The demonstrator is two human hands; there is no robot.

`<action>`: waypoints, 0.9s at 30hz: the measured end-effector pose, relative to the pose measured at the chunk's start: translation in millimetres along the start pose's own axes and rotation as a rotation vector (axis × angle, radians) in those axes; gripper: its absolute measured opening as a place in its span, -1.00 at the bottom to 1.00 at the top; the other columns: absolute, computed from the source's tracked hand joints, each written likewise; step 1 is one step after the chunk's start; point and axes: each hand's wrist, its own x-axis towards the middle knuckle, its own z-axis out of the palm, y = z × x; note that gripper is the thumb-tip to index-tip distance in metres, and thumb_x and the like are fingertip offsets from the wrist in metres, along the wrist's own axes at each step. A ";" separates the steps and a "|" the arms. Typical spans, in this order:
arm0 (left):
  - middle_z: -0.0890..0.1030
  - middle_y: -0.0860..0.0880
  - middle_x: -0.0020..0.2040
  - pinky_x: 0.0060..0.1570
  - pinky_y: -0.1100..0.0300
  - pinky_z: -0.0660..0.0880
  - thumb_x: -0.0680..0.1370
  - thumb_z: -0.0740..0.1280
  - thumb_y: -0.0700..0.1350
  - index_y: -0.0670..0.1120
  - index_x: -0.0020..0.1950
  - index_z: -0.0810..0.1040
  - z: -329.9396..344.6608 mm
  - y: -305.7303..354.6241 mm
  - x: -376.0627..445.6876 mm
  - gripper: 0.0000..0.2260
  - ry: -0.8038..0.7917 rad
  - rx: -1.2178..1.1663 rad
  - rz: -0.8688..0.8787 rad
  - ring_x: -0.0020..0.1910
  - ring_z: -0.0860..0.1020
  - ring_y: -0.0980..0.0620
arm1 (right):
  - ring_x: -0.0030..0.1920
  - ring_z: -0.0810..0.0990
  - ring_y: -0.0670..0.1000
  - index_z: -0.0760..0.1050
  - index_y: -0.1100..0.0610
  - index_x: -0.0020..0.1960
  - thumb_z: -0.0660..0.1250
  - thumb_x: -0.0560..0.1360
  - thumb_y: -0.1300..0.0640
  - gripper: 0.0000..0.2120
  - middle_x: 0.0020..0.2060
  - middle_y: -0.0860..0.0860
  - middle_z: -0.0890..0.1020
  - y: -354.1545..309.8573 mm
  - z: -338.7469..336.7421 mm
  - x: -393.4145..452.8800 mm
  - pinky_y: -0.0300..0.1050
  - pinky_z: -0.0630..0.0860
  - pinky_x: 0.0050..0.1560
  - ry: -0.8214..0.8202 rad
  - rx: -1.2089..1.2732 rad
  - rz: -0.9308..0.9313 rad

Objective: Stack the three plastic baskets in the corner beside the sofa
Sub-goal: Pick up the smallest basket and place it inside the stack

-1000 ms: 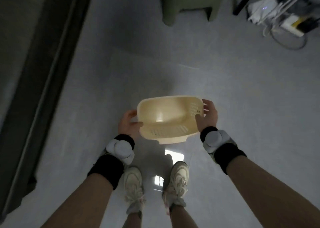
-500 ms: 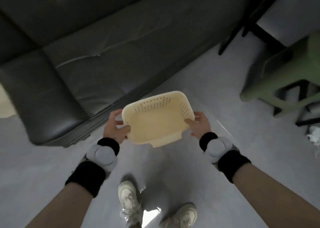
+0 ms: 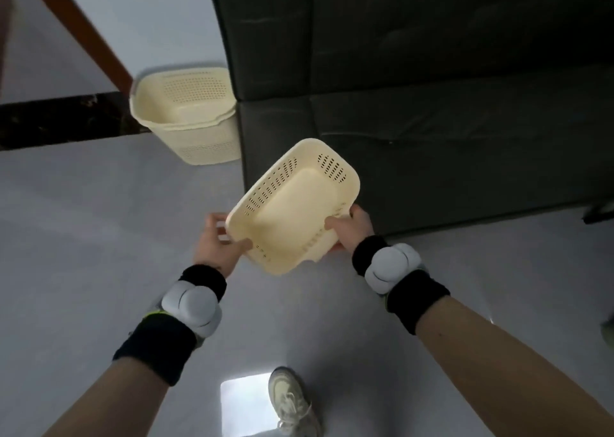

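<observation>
I hold a small cream perforated plastic basket (image 3: 292,210) in the air with both hands, tilted with its opening towards me. My left hand (image 3: 217,240) grips its near left rim and my right hand (image 3: 352,229) grips its near right rim. On the floor in the corner, against the sofa's left end, stands a larger cream basket (image 3: 186,114); a double rim suggests two nested there. The held basket is to the right of that stack and nearer to me.
A dark leather sofa (image 3: 432,104) fills the upper right. A black skirting strip (image 3: 59,120) and a brown slanted beam (image 3: 83,34) run along the wall at the left. Grey floor (image 3: 99,220) lies around me; one shoe (image 3: 292,400) shows below.
My view has swung left along the sofa, so its left end and the corner baskets have come into sight. The held basket stays in both hands and is tilted more.
</observation>
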 end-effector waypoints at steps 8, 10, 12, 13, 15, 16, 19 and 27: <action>0.52 -0.01 -0.18 -0.30 0.17 0.49 0.43 0.38 -0.23 -0.06 0.05 0.43 -94.2 20.0 77.9 -0.75 -0.028 -0.020 -0.042 -0.24 0.52 -0.02 | -0.01 0.58 0.10 0.46 0.12 0.23 0.36 0.34 0.16 -0.55 0.00 0.10 0.60 -79.9 104.8 35.4 -0.13 0.50 -0.14 -0.184 -0.390 -0.172; 0.51 -0.02 -0.18 -0.38 0.16 0.47 0.44 0.35 -0.27 -0.06 0.05 0.44 -103.0 28.4 102.2 -0.76 -0.014 -0.028 -0.056 -0.32 0.51 -0.01 | -0.08 0.59 0.11 0.52 0.17 0.12 0.36 0.33 0.16 -0.65 -0.09 0.10 0.62 -98.8 121.6 55.2 -0.12 0.49 -0.15 -0.161 -0.382 -0.188; 0.51 -0.01 -0.20 -0.41 0.15 0.46 0.44 0.35 -0.30 -0.08 0.05 0.45 -108.6 41.4 126.9 -0.75 0.007 -0.029 -0.074 -0.36 0.51 -0.03 | -0.02 0.62 0.15 0.55 0.19 0.09 0.38 0.32 0.16 -0.65 -0.04 0.13 0.65 -117.4 132.7 78.2 -0.02 0.55 -0.03 -0.144 -0.369 -0.191; 0.51 -0.01 -0.21 -0.41 0.15 0.46 0.43 0.35 -0.31 -0.08 0.05 0.45 -112.4 47.5 137.5 -0.75 0.020 -0.014 -0.087 -0.37 0.51 -0.03 | 0.03 0.62 0.16 0.55 0.19 0.12 0.40 0.32 0.15 -0.63 0.01 0.15 0.65 -125.4 137.7 87.8 0.02 0.57 0.06 -0.136 -0.370 -0.185; 0.53 -0.02 -0.22 -0.41 0.15 0.48 0.42 0.36 -0.33 -0.09 0.04 0.46 -119.0 62.8 156.8 -0.74 0.029 -0.005 -0.085 -0.38 0.52 -0.04 | 0.09 0.61 0.16 0.52 0.20 0.18 0.43 0.34 0.14 -0.58 0.08 0.17 0.64 -141.3 146.0 104.4 0.09 0.55 0.17 -0.145 -0.362 -0.164; 0.54 -0.04 -0.23 -0.40 0.15 0.48 0.41 0.36 -0.33 -0.09 0.03 0.46 -123.5 73.5 169.9 -0.74 0.038 -0.007 -0.087 -0.39 0.53 -0.04 | 0.11 0.61 0.17 0.50 0.21 0.20 0.43 0.35 0.15 -0.56 0.10 0.18 0.63 -152.0 151.2 114.6 0.12 0.54 0.18 -0.155 -0.354 -0.155; 0.58 -0.06 -0.27 -0.38 0.16 0.50 0.41 0.36 -0.34 -0.08 0.02 0.50 -143.3 106.8 210.1 -0.74 0.072 -0.015 -0.096 -0.39 0.53 -0.04 | 0.14 0.58 0.18 0.43 0.17 0.25 0.41 0.37 0.16 -0.54 0.14 0.19 0.58 -190.0 172.5 138.9 0.18 0.53 0.18 -0.172 -0.334 -0.142; 0.62 -0.10 -0.31 -0.38 0.16 0.52 0.38 0.39 -0.31 -0.11 0.03 0.55 -206.5 155.8 300.5 -0.75 0.120 -0.058 -0.105 -0.45 0.53 -0.06 | 0.18 0.54 0.12 0.34 0.18 0.32 0.44 0.37 0.17 -0.44 0.20 0.14 0.53 -271.6 256.1 186.1 0.06 0.51 0.20 -0.146 -0.499 -0.224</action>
